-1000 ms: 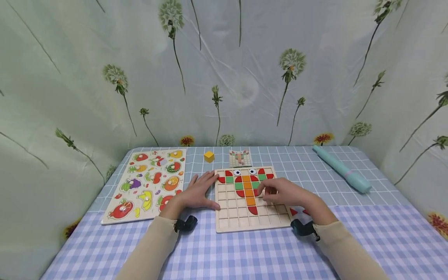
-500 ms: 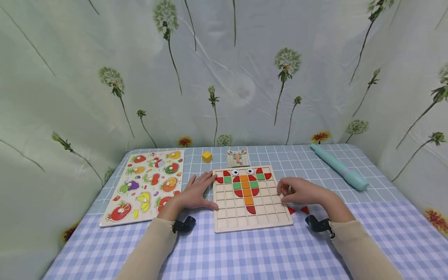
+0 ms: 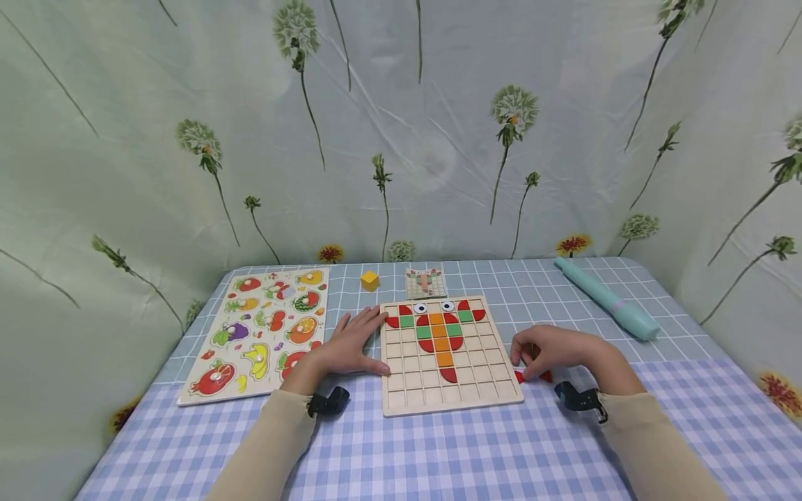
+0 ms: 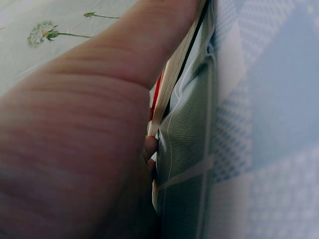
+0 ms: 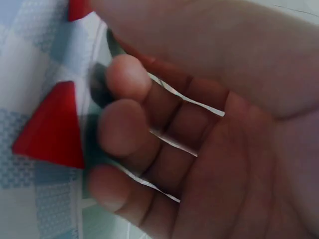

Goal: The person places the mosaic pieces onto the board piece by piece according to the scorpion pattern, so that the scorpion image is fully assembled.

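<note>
A wooden grid board (image 3: 407,396) lies on the table, with red, green and orange pieces and two eye pieces set in its cells. My left hand (image 3: 351,344) rests along the board's left edge, fingers and thumb spread; its thumb shows close up in the left wrist view. Beyond the board's right edge, my right hand (image 3: 551,350) reaches down with bent fingers to a small red piece (image 5: 78,9). The thumb touches that piece; whether the index finger pinches it is hidden. A red triangle (image 5: 55,129) lies beside it under the other curled fingers.
A fruit puzzle board (image 3: 250,362) lies at the left. Behind the grid board are a yellow cube (image 3: 370,281) and a small picture card (image 3: 426,282) of a similar pattern. A rolled teal thing (image 3: 608,299) lies at the back right.
From above the board, my right hand has moved right and then down to the red pieces beside it. The left hand stays at the board's left edge.
</note>
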`<state>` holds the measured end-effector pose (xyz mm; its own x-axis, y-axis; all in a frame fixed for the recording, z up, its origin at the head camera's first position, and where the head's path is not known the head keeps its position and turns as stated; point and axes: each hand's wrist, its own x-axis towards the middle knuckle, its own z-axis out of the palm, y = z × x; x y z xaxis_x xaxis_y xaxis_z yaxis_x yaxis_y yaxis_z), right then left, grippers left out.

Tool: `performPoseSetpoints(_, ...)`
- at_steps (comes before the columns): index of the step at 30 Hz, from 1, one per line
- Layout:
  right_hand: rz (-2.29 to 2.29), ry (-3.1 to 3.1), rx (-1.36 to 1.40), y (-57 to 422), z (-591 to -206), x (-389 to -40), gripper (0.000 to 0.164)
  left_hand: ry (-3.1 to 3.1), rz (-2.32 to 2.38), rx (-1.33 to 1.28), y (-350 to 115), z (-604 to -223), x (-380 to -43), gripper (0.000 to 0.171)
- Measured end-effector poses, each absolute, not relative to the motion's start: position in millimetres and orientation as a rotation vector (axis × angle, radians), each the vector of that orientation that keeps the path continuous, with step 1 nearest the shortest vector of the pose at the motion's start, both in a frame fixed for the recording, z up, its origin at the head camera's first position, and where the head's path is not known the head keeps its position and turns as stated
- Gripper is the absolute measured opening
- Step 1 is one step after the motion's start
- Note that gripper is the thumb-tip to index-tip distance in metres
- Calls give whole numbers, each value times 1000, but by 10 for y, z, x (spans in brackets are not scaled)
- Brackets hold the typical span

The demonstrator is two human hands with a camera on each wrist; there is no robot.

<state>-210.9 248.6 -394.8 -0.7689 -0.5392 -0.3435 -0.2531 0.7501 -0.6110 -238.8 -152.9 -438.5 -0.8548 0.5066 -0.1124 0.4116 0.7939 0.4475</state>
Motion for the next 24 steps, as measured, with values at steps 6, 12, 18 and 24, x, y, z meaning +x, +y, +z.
performPoseSetpoints(6, -755, 2419, -570, 2462, -3986, -2106, 25, 2762, 602, 712, -1535, -4390, -2391, 112)
performPoseSetpoints(12, -775, 2426, -623, 2501, -4037, -2135, 22, 2759, 603, 725, -1532, -4381, -2393, 112)
performPoseSetpoints(18, -790, 2426, -660, 2531, -4064, -2149, 19, 2759, 600, 726, -1537, -4380, -2393, 112)
performPoseSetpoints(24, -781, 2432, -646, 2527, -4066, -2156, 17, 2751, 608, 708, -1528, -4370, -2379, 112)
